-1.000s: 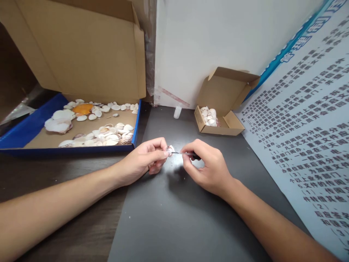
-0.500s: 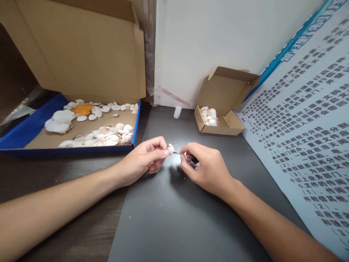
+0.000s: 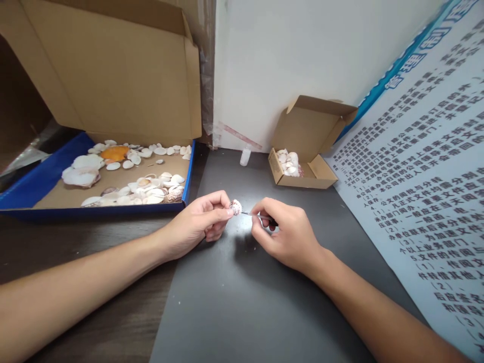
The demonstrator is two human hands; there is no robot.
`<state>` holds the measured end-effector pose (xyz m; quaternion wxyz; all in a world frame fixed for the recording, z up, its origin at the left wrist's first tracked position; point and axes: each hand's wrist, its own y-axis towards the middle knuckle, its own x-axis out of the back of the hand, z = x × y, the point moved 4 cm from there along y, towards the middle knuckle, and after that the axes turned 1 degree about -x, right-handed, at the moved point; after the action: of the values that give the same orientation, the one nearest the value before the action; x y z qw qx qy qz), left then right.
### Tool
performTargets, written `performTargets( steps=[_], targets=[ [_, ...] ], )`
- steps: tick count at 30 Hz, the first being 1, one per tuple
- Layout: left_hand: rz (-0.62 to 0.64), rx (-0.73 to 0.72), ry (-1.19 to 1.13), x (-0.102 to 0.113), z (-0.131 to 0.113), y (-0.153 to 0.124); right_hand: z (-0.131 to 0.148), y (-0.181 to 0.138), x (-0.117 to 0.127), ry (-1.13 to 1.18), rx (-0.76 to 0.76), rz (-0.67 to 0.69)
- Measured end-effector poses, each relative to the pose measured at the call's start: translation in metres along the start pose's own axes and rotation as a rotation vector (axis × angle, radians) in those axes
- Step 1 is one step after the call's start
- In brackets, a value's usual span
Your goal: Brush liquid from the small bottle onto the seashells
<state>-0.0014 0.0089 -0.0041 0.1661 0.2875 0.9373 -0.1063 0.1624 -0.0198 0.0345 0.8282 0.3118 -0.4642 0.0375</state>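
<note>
Between the thumb and fingers of my left hand (image 3: pixel 204 222), I pinch a small white shell (image 3: pixel 236 206) speckled with reddish brown. My right hand (image 3: pixel 289 232) is closed around a slim tool with a thin metal shaft (image 3: pixel 247 214) and a dark handle partly hidden by the fingers; its exact kind is unclear. The tool points left, its tip at or very close to the shell's right edge. Both hands are held over the grey mat (image 3: pixel 212 312), with a shadow under the right one.
At left, an open blue-sided cardboard box (image 3: pixel 124 205) holds many shells, including an orange one (image 3: pixel 114 154). A smaller open carton (image 3: pixel 306 182) with shells (image 3: pixel 289 162) stands at the back right, near a little translucent bottle (image 3: pixel 245 156). A printed poster (image 3: pixel 427 201) borders the right side.
The tool and my right hand have shifted very slightly right. The shell has turned a little in my left fingers, which keep their pinch. The view has moved slightly.
</note>
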Motion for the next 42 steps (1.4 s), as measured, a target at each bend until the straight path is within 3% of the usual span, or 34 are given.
performTargets(
  steps=[3,8,11,14,19,23,29,34,39,42],
  targets=[
    [-0.001,0.004,-0.006,-0.0001,0.0006,-0.0002,0.0011,-0.001,-0.0015,0.036,0.035,0.012],
    [-0.01,0.001,0.002,0.0001,0.0003,-0.0001,-0.0041,-0.0013,-0.0034,-0.054,-0.078,0.049],
    [-0.014,0.001,0.002,0.0001,0.0003,-0.0002,0.0006,-0.0008,0.0007,0.034,-0.005,-0.025],
    [-0.015,0.0,0.007,0.0002,0.0005,-0.0003,0.0035,-0.0004,0.0003,0.051,0.04,-0.006],
    [-0.004,-0.002,0.009,0.001,0.0006,0.0001,-0.0038,0.0006,-0.002,-0.089,-0.093,0.057],
    [-0.006,0.003,0.004,0.0009,0.0002,0.0002,0.0026,-0.0001,0.0003,0.003,0.003,0.013],
    [-0.015,0.008,-0.001,-0.0001,-0.0005,-0.0007,0.001,-0.0008,-0.0041,-0.076,-0.079,0.125],
    [-0.016,0.008,0.007,0.0001,-0.0005,-0.0002,0.0044,-0.0006,-0.0001,0.031,0.003,0.046],
    [-0.013,0.008,0.005,0.0003,0.0002,0.0,-0.001,-0.0005,-0.0014,-0.058,-0.104,0.075],
    [-0.01,0.01,0.007,0.0002,0.0003,-0.0004,0.0014,-0.0005,-0.0001,0.02,-0.053,0.058]
  ],
)
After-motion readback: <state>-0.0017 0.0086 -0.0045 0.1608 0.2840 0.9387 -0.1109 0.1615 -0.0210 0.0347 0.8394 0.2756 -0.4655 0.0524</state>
